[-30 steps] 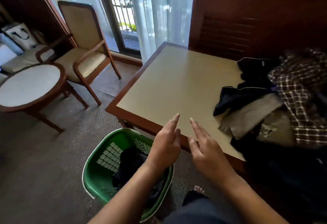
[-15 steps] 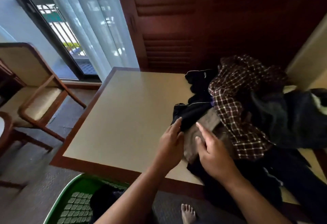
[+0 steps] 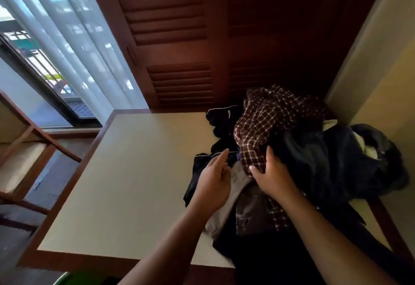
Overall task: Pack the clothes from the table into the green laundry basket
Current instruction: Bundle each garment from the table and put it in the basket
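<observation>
A: So, where are the clothes?

B: Heaped on the right side of the cream-topped table with the dark wooden rim (image 3: 125, 172). On top lies a dark red and white checked shirt (image 3: 265, 125); under its left edge a black garment with thin white piping (image 3: 202, 170) spreads out toward the bare tabletop, and a pale grey cloth (image 3: 226, 208) runs from beneath both toward the near edge. A dark blue bundle (image 3: 336, 163) sits at the right of the heap.

A: And the hands?

B: The right hand (image 3: 275, 176) is on the checked shirt, its thumb and fingers curled into the lower fold, gripping it. The left hand (image 3: 213, 185) hovers just beside it, over the black garment and grey cloth, index finger stretched toward the white piping, the other fingers loosely bent; it holds nothing that I can see.

A: Where is the basket?

B: Only a sliver of the green plastic laundry basket (image 3: 64, 279) shows, at the bottom left, below the table's near edge, on the floor side. Its contents are out of sight.

A: Anything else?

B: A wooden armchair with a pale seat (image 3: 24, 156) stands at the far left, white sheer curtains (image 3: 74, 44) hang at the window, and dark louvred wooden doors (image 3: 179, 37) stand behind the table.
</observation>
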The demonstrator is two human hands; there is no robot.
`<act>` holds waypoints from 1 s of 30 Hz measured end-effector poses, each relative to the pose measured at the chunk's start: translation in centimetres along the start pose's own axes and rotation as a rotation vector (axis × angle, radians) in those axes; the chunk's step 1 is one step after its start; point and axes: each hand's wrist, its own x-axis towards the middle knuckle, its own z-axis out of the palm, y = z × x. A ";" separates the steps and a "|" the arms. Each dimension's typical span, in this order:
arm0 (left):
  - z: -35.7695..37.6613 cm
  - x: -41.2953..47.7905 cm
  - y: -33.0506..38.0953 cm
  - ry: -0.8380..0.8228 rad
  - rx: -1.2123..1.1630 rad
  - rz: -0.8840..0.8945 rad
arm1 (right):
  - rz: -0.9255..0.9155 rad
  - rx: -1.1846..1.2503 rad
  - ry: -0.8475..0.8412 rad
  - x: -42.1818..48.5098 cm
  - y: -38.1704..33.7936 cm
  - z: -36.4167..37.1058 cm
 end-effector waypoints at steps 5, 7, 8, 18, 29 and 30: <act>-0.1 2.5 0.8 -0.039 0.017 0.023 | -0.031 -0.050 0.092 1.9 -0.8 -1.7; -0.5 3.3 0.7 -0.012 -0.029 0.020 | -0.240 0.029 0.263 0.8 -1.8 -2.7; -0.8 3.6 0.6 0.004 -0.050 0.029 | -0.354 0.148 0.296 -0.2 -2.8 -3.3; -1.5 5.1 2.4 -0.074 -0.309 0.192 | -0.162 1.166 -0.292 -4.4 -6.0 -8.8; -5.5 1.3 4.6 -0.016 -1.202 -0.470 | -0.080 0.073 0.214 1.5 -1.2 -6.6; -6.9 0.6 6.3 0.027 -1.149 -0.484 | -0.144 0.089 0.216 1.9 -1.3 -6.1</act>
